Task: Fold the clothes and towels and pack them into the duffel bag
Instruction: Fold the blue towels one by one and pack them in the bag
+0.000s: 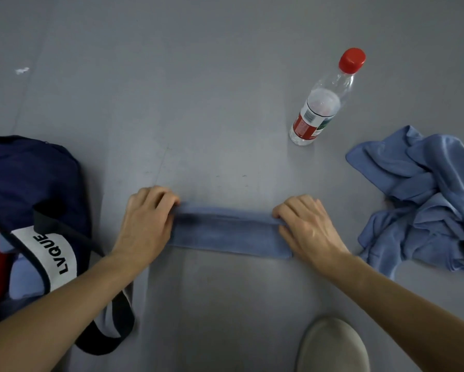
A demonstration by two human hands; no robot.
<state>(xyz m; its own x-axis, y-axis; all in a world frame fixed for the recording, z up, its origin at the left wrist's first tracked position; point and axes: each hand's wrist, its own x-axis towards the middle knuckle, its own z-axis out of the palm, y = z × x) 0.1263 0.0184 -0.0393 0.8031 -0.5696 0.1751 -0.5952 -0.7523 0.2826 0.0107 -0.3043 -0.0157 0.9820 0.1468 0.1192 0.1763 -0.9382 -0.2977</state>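
Observation:
A blue towel (pixel 226 232) lies on the grey floor as a narrow folded strip. My left hand (pixel 144 221) grips its left end with curled fingers. At the other end, my right hand (pixel 306 226) pinches the folded edge. A navy duffel bag (pixel 24 183) with a white "LVQUE" label sits open at the left, with red and light blue fabric showing inside. A crumpled heap of blue cloth (pixel 424 200) lies at the right.
A clear water bottle (pixel 322 103) with a red cap stands behind the towel, to the right. The toe of a pale shoe (pixel 332 347) shows at the bottom edge. The bag's dark strap (pixel 115 326) loops on the floor by my left forearm.

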